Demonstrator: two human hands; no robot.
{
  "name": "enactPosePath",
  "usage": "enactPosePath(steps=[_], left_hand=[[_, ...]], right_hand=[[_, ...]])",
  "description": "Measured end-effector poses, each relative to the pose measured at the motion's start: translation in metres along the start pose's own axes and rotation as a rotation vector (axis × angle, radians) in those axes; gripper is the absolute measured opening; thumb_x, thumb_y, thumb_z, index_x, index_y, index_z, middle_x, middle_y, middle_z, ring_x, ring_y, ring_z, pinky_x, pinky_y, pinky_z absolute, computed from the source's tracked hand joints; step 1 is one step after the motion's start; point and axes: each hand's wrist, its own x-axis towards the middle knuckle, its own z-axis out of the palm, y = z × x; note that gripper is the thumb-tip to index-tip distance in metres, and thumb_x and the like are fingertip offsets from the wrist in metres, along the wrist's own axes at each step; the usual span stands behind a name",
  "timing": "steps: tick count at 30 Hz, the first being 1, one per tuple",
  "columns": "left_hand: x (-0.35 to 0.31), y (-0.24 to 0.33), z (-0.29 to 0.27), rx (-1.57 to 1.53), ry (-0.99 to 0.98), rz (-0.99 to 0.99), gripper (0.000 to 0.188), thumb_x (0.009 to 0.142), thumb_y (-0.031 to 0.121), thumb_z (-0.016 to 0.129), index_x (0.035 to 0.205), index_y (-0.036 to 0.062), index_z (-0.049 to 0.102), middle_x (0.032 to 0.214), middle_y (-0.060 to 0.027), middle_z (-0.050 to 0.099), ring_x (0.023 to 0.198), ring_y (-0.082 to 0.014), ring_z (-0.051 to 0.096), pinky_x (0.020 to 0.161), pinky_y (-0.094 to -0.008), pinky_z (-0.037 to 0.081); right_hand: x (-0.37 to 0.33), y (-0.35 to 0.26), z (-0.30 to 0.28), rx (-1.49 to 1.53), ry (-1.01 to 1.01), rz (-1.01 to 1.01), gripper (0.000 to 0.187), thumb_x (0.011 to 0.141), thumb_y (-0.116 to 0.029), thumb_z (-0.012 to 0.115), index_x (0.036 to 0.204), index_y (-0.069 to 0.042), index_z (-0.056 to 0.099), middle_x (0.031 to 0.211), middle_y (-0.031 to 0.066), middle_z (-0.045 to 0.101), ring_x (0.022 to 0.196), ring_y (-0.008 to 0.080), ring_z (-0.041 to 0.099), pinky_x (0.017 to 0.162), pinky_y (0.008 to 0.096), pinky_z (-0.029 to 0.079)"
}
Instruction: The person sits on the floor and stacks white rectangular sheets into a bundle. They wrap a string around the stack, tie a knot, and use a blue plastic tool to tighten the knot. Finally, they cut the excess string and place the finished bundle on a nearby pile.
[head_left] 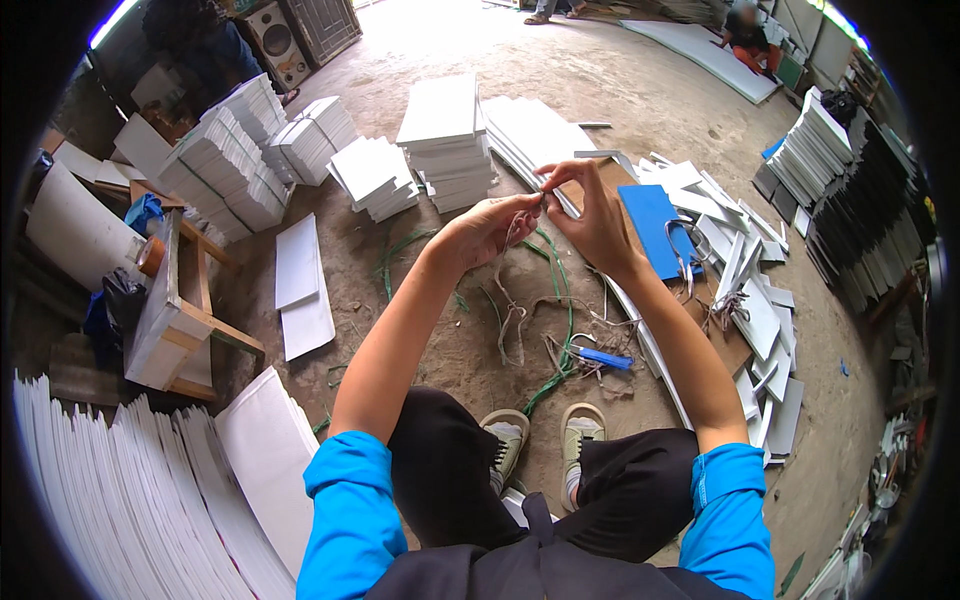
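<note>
Above the floor in front of me, my left hand (488, 230) and my right hand (598, 222) meet fingertip to fingertip. Both pinch a thin, pale string (508, 292), and its loose end dangles from my left hand toward the ground. The bit between the fingertips is too small to make out. Below the hands lie a green cord (565, 340) and a blue-handled tool (600, 357) among tangled scraps of string. Beyond my hands stands a neat stack of white panels (440, 110).
More white stacks (230, 165) stand at the left, near a wooden bench (185, 320). Right of my arm, white offcuts (770, 330) lie heaped beside a blue sheet (652, 230). Upright white sheets (120, 490) fill the lower left. A person (748, 42) sits at the far right.
</note>
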Motion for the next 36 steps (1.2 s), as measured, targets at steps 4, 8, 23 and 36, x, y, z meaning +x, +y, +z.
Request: enactPosePath(steps=[4, 8, 23, 36], left_hand=[[-0.002, 0.002, 0.004, 0.268, 0.063, 0.203, 0.018, 0.076, 0.018, 0.065, 0.088, 0.0045, 0.061, 0.074, 0.0017, 0.057, 0.068, -0.0034, 0.05, 0.061, -0.0155, 0.043], [-0.003, 0.001, 0.015, 0.485, 0.18, 0.474, 0.022, 0.074, 0.019, 0.067, 0.088, 0.0011, 0.065, 0.078, -0.0041, 0.064, 0.071, -0.0066, 0.055, 0.064, -0.0197, 0.044], [0.007, -0.019, 0.032, 0.87, 0.464, 0.845, 0.019, 0.077, 0.01, 0.059, 0.093, -0.0007, 0.062, 0.083, -0.0077, 0.061, 0.075, -0.0107, 0.057, 0.067, -0.0233, 0.045], [0.03, -0.035, 0.005, 0.67, 0.211, 0.698, 0.022, 0.088, 0.017, 0.046, 0.099, -0.0014, 0.052, 0.084, -0.0032, 0.057, 0.075, -0.0072, 0.05, 0.067, -0.0205, 0.042]], right_hand=[[0.0, 0.002, -0.004, -0.043, -0.031, 0.069, 0.038, 0.071, 0.005, 0.056, 0.102, -0.004, 0.035, 0.083, 0.0114, 0.057, 0.08, 0.0202, 0.059, 0.067, 0.0309, 0.047], [0.005, 0.003, -0.002, 0.059, 0.057, 0.182, 0.037, 0.071, 0.005, 0.056, 0.101, -0.004, 0.036, 0.079, 0.0111, 0.057, 0.077, 0.0208, 0.06, 0.067, 0.0304, 0.047], [0.003, 0.014, 0.0, 0.031, 0.103, 0.421, 0.032, 0.072, 0.004, 0.056, 0.099, -0.001, 0.039, 0.077, 0.0116, 0.061, 0.073, 0.0213, 0.061, 0.063, 0.0298, 0.047], [-0.008, 0.013, 0.002, 0.042, 0.093, 0.417, 0.028, 0.075, 0.005, 0.054, 0.098, -0.001, 0.039, 0.08, 0.0117, 0.059, 0.074, 0.0203, 0.061, 0.063, 0.0293, 0.049]])
